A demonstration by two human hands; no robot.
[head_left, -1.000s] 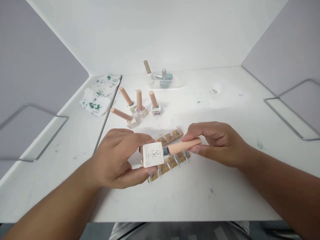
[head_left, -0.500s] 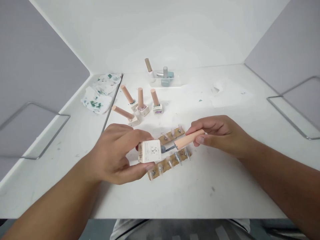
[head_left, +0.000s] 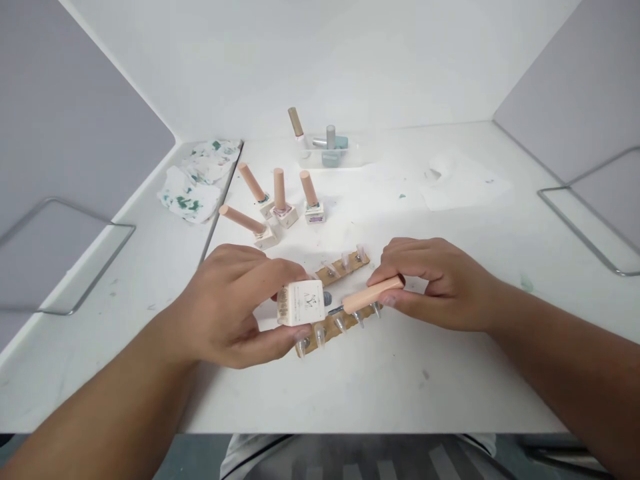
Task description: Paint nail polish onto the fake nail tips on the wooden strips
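Both hands on one polish bottle, cap drawn out, over the nail-tip strips.

Left hand [head_left: 233, 303] wrapped around a white square nail-polish bottle [head_left: 301, 303], tilted on its side just above the white surface [head_left: 400, 387]. Right hand [head_left: 440, 280] pinching the bottle's long peach cap [head_left: 373, 294], pulled clear of the neck, dark brush stem showing between. Directly beneath: two tan strips with clear nail tips [head_left: 343, 293]. Farther back, four peach-capped bottles [head_left: 280, 203], stained tissues [head_left: 193, 183] at left, clear tray of bottles [head_left: 327, 152].
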